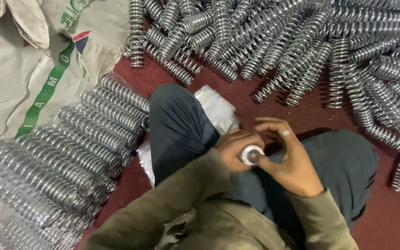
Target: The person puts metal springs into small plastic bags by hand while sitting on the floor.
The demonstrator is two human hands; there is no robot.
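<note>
Nearest me, over the person's lap, the left hand [236, 147] is curled shut around a small white roll of tape [251, 154], its round end facing up at the camera. The right hand [289, 159] touches it from the right, fingers half bent, thumb on the rim. Wrapped springs [70, 153] lie left; loose springs [302, 51] lie beyond on the red floor [394, 217].

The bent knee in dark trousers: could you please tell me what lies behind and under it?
Behind the knee a stack of clear plastic bags shows on the red floor. How far the stack runs under the leg is hidden.
</note>
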